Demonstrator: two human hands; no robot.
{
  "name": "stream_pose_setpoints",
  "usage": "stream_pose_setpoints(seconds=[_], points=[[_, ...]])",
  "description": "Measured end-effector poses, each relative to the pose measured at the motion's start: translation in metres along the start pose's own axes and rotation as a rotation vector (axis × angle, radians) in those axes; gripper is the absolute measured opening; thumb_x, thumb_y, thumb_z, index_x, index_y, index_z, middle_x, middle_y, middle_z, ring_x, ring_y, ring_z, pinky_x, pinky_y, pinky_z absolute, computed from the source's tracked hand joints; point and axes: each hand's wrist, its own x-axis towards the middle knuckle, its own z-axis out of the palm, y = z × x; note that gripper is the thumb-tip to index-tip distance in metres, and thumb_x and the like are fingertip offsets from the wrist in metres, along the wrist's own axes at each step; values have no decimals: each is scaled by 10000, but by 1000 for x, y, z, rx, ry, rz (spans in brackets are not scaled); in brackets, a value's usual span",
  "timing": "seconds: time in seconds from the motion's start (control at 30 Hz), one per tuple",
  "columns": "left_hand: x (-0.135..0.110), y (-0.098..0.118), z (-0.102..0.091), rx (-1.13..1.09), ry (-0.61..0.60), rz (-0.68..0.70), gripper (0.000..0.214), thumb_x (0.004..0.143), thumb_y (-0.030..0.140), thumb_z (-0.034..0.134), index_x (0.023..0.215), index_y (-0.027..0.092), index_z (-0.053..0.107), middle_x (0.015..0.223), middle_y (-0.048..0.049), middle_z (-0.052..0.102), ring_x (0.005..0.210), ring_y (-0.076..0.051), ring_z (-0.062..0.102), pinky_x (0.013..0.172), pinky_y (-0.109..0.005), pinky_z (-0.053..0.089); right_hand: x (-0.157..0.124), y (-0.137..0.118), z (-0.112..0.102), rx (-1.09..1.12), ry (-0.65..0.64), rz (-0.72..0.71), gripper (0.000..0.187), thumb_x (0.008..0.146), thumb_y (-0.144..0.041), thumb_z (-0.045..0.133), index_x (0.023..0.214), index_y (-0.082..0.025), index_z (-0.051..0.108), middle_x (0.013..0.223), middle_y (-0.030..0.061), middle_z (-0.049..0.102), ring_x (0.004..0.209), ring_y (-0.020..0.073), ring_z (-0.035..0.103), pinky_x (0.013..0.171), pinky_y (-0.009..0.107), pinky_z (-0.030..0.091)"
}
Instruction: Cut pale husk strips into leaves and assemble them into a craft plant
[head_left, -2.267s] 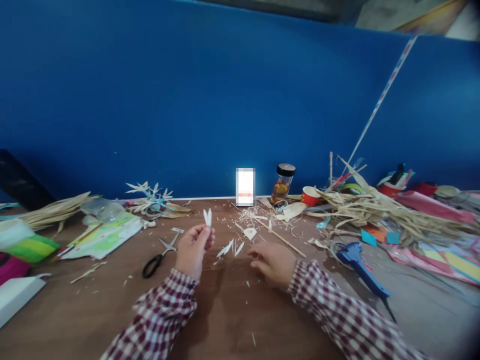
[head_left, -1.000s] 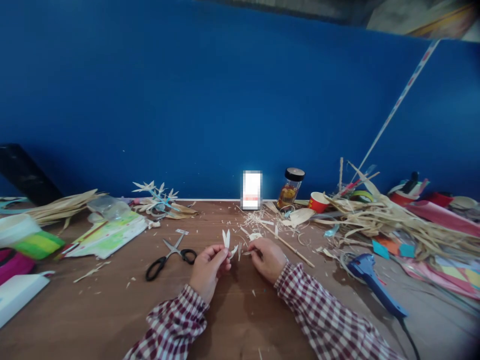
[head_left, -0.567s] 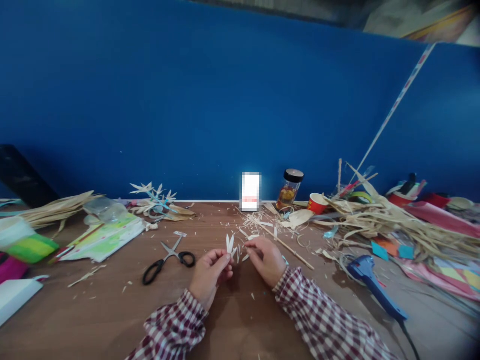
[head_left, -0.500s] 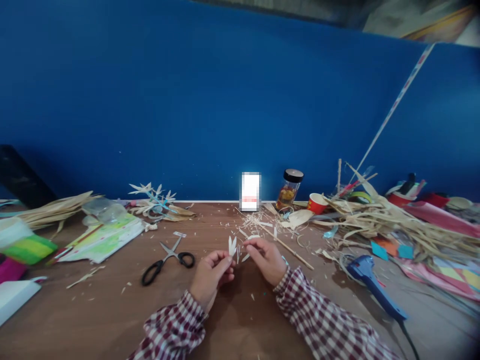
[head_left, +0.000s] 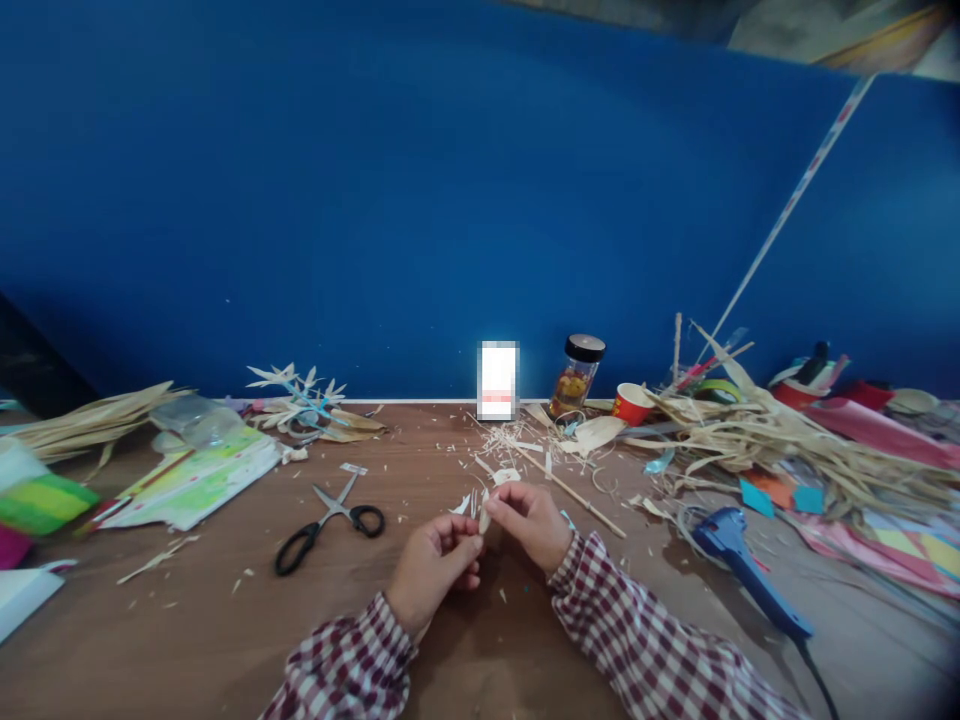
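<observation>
My left hand (head_left: pixel 441 562) is closed in a pinch at the base of a pale petal-shaped husk piece (head_left: pixel 484 514). From the right, the thumb and fingers of my right hand (head_left: pixel 534 522) pinch the same piece near its upper part. The fingertips of both hands nearly meet and hide part of it. Just beyond the fingers, small white slivers (head_left: pixel 466 503) show. Scissors (head_left: pixel 332 516) with black handles lie spread on the table to the left of my hands. A thin wooden stick (head_left: pixel 574 492) lies slantwise beyond my right hand.
At right lies a blue glue gun (head_left: pixel 750 570) with its cord. Dried husk strips (head_left: pixel 780 440) pile up behind it. A lidded jar (head_left: pixel 576 378) and a red paper cup (head_left: pixel 634 403) stand near the blue wall. Husk flowers (head_left: pixel 304 392) and painted paper (head_left: pixel 199 480) are at left.
My hands have come together, the right one moving slightly in to the left one. The petal pieces that stood up from my left fingers are now turned or covered, and both hands grip one piece.
</observation>
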Motion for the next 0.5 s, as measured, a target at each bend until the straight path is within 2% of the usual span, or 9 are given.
stream_pose_setpoints(seconds=[0.2, 0.5], points=[[-1, 1, 1, 47, -1, 3, 264, 557, 324, 706, 671, 124, 579, 554, 20, 549, 455, -57, 481, 416, -171, 453, -1, 0, 0, -13, 3, -10, 235, 743, -375, 566, 667, -153, 536, 575, -41, 456, 524, 82, 399, 505, 207, 335], [0, -3, -1, 28, 12, 5, 267, 572, 338, 694, 693, 127, 584, 551, 37, 540, 481, -54, 486, 415, -155, 451, -2, 0, 1, -9, 16, -21, 223, 742, -366, 570, 667, -158, 546, 569, -40, 480, 520, 82, 426, 504, 199, 354]])
